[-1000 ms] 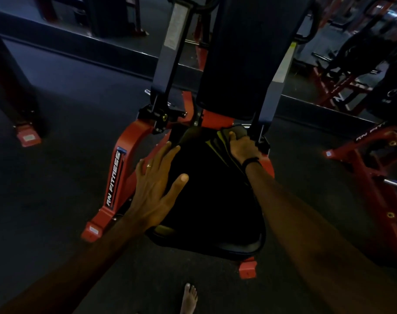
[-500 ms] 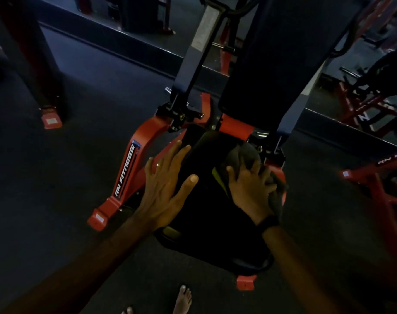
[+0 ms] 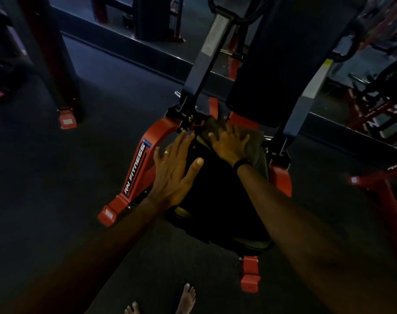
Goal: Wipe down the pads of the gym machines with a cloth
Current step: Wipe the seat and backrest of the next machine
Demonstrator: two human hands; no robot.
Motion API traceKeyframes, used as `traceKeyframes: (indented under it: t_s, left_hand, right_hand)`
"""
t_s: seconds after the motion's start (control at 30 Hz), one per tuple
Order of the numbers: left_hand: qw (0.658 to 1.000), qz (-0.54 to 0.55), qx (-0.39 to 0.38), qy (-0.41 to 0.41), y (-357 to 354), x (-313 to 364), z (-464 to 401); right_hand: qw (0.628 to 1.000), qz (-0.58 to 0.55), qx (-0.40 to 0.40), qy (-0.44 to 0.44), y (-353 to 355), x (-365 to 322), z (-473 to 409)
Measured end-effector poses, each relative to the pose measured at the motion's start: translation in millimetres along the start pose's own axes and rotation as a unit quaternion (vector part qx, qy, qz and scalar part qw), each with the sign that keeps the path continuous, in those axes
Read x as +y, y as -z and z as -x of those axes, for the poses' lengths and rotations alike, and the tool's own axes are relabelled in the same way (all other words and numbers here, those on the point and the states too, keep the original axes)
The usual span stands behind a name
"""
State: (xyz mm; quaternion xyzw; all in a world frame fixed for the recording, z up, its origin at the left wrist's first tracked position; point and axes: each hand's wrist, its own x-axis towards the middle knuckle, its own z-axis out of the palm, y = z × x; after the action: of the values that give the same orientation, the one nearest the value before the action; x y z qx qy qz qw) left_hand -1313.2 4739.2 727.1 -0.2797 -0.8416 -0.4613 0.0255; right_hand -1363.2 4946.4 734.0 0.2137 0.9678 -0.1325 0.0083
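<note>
A black seat pad [image 3: 215, 200] sits low on a red-framed gym machine [image 3: 136, 164]. Its black back pad [image 3: 279, 64] rises behind. A dark cloth [image 3: 257, 148] lies on the far end of the seat pad. My right hand [image 3: 229, 143] presses flat on the cloth with fingers spread, a black band at the wrist. My left hand [image 3: 175, 171] rests flat on the seat pad's left edge, fingers straight, a ring on one finger.
Dark rubber floor [image 3: 57, 189] surrounds the machine. A dark upright post with a red foot [image 3: 66, 118] stands at the left. Another red machine frame [image 3: 383, 191] is at the right. A mirror wall [image 3: 147, 30] runs behind. My bare feet [image 3: 186, 298] are at the bottom.
My right hand has slid the cloth along the seat pad, from the far right to nearer me, then back to the far end toward the left. My left hand stays on the left edge.
</note>
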Motion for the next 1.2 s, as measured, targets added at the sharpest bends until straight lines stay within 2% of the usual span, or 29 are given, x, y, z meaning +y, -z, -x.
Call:
traceKeyframes:
  t_s: [0.13, 0.27, 0.57, 0.7, 0.83, 0.97, 1.2]
  left_hand:
    - [1.000, -0.009, 0.018, -0.011, 0.9, -1.8, 1.2]
    - [0.999, -0.001, 0.040, -0.019, 1.8, -0.6, 3.5]
    - [0.999, 0.021, 0.008, -0.042, 7.8, 7.9, 4.6]
    - [0.998, 0.034, -0.041, -0.036, 10.4, 6.4, -5.0]
    - [0.993, -0.003, -0.082, -0.081, 12.5, 2.3, -9.9]
    - [0.995, -0.006, -0.070, -0.078, 10.9, 2.8, 0.3]
    - [0.995, 0.049, -0.060, -0.062, 0.9, -10.2, 26.5]
  right_hand:
    - [0.992, -0.030, -0.010, 0.120, -2.6, -13.7, 52.5]
    - [0.986, -0.045, -0.026, 0.159, 5.4, -17.1, 96.6]
    - [0.988, -0.049, 0.010, 0.146, 10.1, -9.2, 154.2]
    - [0.987, -0.049, 0.038, 0.145, 5.9, -8.0, 168.0]
    - [0.990, -0.044, 0.046, 0.129, 6.5, -11.7, 181.4]
    - [0.992, -0.036, 0.048, 0.109, 7.2, -13.3, 192.4]
    - [0.993, -0.025, 0.061, 0.094, 2.2, -11.5, 203.8]
